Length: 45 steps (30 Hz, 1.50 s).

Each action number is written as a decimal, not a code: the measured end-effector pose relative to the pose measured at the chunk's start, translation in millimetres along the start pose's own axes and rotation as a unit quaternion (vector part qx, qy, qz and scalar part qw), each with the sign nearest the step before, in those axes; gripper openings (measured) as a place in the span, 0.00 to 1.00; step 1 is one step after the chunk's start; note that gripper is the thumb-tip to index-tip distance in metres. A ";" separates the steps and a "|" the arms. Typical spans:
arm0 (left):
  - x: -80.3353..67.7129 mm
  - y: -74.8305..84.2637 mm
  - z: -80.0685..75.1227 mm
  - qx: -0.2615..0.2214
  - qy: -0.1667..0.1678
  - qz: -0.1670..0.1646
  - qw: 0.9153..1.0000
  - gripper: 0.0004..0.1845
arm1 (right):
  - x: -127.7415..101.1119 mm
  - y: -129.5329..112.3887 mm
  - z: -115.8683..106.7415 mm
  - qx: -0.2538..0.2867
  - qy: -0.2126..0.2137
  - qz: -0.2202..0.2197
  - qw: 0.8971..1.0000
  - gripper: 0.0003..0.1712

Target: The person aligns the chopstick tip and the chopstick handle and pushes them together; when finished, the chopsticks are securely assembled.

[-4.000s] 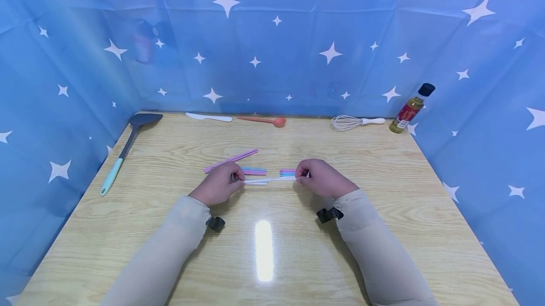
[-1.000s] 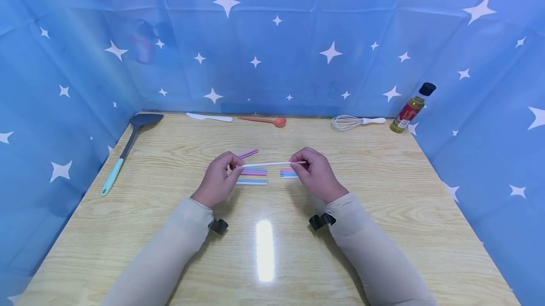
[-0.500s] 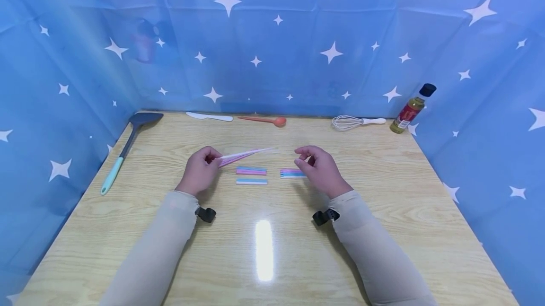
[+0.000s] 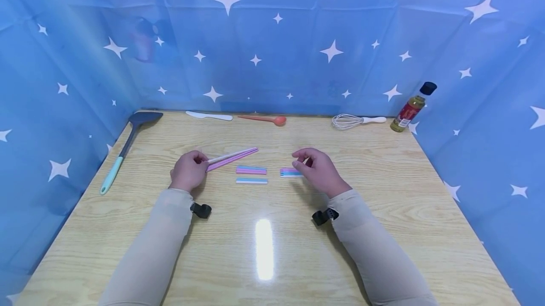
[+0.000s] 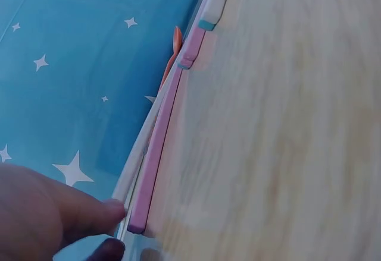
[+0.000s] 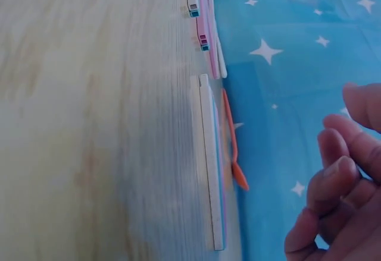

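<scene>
My left hand (image 4: pixel 187 171) pinches the near end of a slim white chopstick (image 4: pixel 230 155) between thumb and fingers. Alongside lie pink chopsticks (image 4: pixel 232 160), slanting up to the right on the table. In the left wrist view, the fingertips touch the white chopstick (image 5: pixel 137 148) close beside a pink one (image 5: pixel 156 154). My right hand (image 4: pixel 317 171) hovers with loosely bent fingers and holds nothing. Partly behind it lies a row of short pink, blue and white sticks (image 4: pixel 291 173). Between the hands are a pink-and-blue group (image 4: pixel 251 170) and a blue-and-white pair (image 4: pixel 251 181).
Along the back edge lie a white knife (image 4: pixel 208 116), an orange spoon (image 4: pixel 278 121) and a whisk (image 4: pixel 347 122). An oil bottle (image 4: pixel 408 113) stands at the back right corner. A dark spatula (image 4: pixel 127 143) lies by the left edge. A starry blue curtain surrounds the table (image 4: pixel 213 258).
Both hands held the white chopstick and raised it; then the right hand let go. The left hand carried it leftward and lowered it beside the pink chopsticks.
</scene>
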<state>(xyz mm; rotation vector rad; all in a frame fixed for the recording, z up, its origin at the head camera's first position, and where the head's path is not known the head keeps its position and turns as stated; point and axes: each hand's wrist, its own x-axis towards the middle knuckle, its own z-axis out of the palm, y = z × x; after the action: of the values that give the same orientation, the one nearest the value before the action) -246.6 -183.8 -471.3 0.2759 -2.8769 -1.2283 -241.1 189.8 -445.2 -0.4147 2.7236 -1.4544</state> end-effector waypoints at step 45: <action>-36.0 45.7 31.1 0.077 -0.153 0.174 0.970 0.05 | 1.0 15.1 -10.8 -0.092 -0.136 0.100 0.981 0.04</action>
<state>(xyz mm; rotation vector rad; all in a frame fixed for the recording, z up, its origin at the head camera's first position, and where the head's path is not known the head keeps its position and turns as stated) -220.7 -124.7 -457.7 -0.4430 -3.0902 -1.0647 -247.0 206.4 -451.4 -0.3090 2.5967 -1.0208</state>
